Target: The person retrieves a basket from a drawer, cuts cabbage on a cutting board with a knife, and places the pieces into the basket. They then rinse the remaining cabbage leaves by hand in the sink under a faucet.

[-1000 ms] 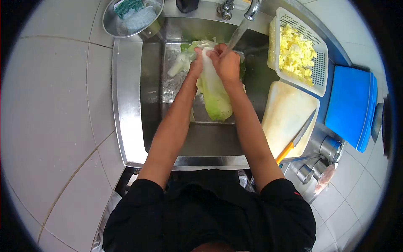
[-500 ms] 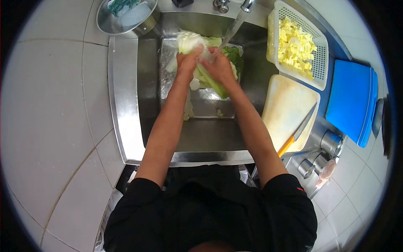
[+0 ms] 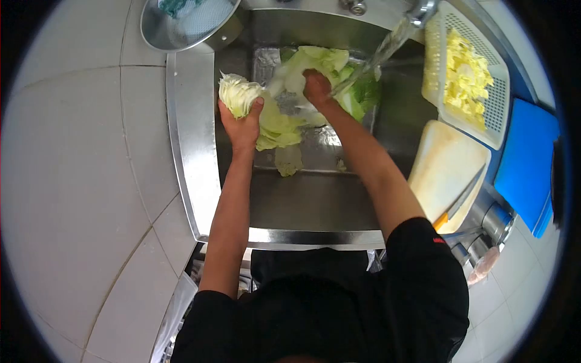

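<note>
My left hand [image 3: 242, 124] holds a piece of Chinese cabbage [image 3: 240, 95] at the left side of the sink, its pale cut layers facing up and the thumb on its right side. Over the middle of the basin, my right hand [image 3: 317, 89] is closed, with a pale smear of motion beside it; what its fingers hold is hidden. Loose cabbage leaves [image 3: 279, 130] lie in the wet basin below both hands. A greener leaf [image 3: 364, 97] rests to the right of my right hand, near where the water falls.
Water runs from the faucet [image 3: 422, 12] into the metal sink [image 3: 302, 202]. On the right are a white basket [image 3: 499, 115] of chopped yellow leaves, a cutting board [image 3: 445, 154] with a knife [image 3: 463, 199], and a blue folded item [image 3: 526, 160]. A metal pot [image 3: 224, 39] stands top left.
My hands have separated. The left moved left with the cabbage piece, while the right stayed over the basin's middle. The camera view shifted, so the counter items appear farther right.
</note>
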The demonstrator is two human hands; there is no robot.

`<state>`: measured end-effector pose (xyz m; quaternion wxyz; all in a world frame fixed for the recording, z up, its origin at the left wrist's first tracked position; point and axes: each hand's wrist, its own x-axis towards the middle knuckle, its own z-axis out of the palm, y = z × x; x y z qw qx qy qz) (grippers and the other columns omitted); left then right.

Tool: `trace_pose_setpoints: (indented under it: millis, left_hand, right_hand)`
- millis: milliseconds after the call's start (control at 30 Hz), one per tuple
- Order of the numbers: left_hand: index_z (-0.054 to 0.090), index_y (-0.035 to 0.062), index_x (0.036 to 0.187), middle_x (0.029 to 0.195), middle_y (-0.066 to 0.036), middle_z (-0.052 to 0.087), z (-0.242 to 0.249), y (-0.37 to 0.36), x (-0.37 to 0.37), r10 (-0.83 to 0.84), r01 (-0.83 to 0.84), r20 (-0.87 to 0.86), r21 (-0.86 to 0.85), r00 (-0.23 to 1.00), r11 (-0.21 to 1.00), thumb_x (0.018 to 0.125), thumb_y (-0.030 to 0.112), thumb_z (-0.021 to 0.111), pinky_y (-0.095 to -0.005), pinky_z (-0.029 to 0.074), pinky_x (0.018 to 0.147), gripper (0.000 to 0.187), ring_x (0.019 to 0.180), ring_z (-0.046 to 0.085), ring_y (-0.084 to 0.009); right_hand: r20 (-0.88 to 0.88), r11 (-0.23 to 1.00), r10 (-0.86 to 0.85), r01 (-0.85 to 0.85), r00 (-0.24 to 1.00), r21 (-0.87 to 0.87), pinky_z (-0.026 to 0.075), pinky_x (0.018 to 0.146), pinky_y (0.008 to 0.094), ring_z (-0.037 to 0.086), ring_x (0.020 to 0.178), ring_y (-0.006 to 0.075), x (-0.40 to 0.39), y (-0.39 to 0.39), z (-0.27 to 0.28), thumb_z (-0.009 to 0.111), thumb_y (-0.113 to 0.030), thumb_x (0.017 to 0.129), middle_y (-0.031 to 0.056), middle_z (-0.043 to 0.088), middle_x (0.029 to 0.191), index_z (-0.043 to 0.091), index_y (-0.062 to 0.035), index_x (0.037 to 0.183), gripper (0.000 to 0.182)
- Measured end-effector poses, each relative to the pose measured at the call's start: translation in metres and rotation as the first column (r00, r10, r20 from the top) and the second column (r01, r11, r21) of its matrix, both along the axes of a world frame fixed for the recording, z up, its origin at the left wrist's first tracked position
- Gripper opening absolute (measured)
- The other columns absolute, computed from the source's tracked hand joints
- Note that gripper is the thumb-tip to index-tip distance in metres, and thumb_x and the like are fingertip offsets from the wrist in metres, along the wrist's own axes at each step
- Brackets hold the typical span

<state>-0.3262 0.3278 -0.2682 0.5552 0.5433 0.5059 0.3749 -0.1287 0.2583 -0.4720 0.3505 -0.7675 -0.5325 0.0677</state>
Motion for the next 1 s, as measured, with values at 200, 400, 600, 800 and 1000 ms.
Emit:
trace_pose_setpoints:
  millis: [200,400,600,800,1000]
  left_hand:
    - [0.044,0.0023,0.120,0.109,-0.008,0.058,0.024,-0.025,-0.019,-0.106,0.087,-0.102,-0.178,0.989,0.980,0.072,0.001,0.073,-0.0300,0.044,0.088,0.056,0.099,0.056,-0.0166]
    - [0.044,0.0019,0.121,0.109,-0.007,0.058,0.003,-0.031,-0.032,-0.042,0.057,0.061,-0.264,0.997,0.963,0.072,0.001,0.073,-0.0304,0.044,0.089,0.056,0.100,0.056,-0.0167]
    - [0.044,0.0026,0.123,0.113,-0.010,0.059,-0.027,-0.008,0.008,-0.115,0.100,-0.226,-0.075,0.967,0.992,0.069,0.007,0.077,-0.0335,0.045,0.089,0.064,0.102,0.058,-0.0214]
    - [0.050,0.0047,0.123,0.111,-0.008,0.061,-0.037,-0.007,0.070,-0.300,0.341,0.162,-0.451,0.940,0.825,0.074,0.015,0.074,-0.0348,0.049,0.083,0.056,0.100,0.059,-0.0212]
    - [0.055,0.0069,0.116,0.100,-0.006,0.063,-0.059,-0.034,0.106,-0.016,0.349,0.467,-0.637,0.884,0.688,0.085,0.033,0.061,-0.0344,0.053,0.073,0.041,0.087,0.064,-0.0201]
  right_hand:
    - [0.474,0.815,0.552,-0.323,0.686,-0.481,0.036,0.098,0.0457,0.047,0.118,0.0294,0.015,0.050,0.008,0.053,-0.011,0.083,0.0154,0.060,0.106,0.060,-0.0064,0.099,0.018]
    - [-0.390,0.812,0.318,-0.460,0.864,-0.359,0.049,0.069,0.0421,0.063,0.082,0.0329,0.008,0.017,0.085,0.059,-0.014,0.084,0.0152,0.064,0.086,0.051,-0.0080,0.101,0.020]
    - [-0.441,0.974,0.110,-0.186,0.891,-0.133,0.048,0.062,0.0411,0.061,0.067,0.0335,0.000,-0.018,0.158,0.064,-0.024,0.083,0.0171,0.062,0.078,0.050,-0.0032,0.100,0.030]
    - [-0.583,0.967,-0.238,0.131,0.777,-0.220,0.048,0.062,0.0381,0.061,0.065,0.0302,-0.007,-0.017,0.189,0.071,-0.033,0.075,0.0152,0.063,0.074,0.058,0.0008,0.092,0.040]
    - [-0.515,0.914,-0.406,0.330,0.755,-0.236,0.048,0.062,0.0380,0.062,0.066,0.0285,-0.001,-0.029,0.234,0.074,-0.032,0.071,0.0167,0.064,0.074,0.062,0.0005,0.084,0.037]
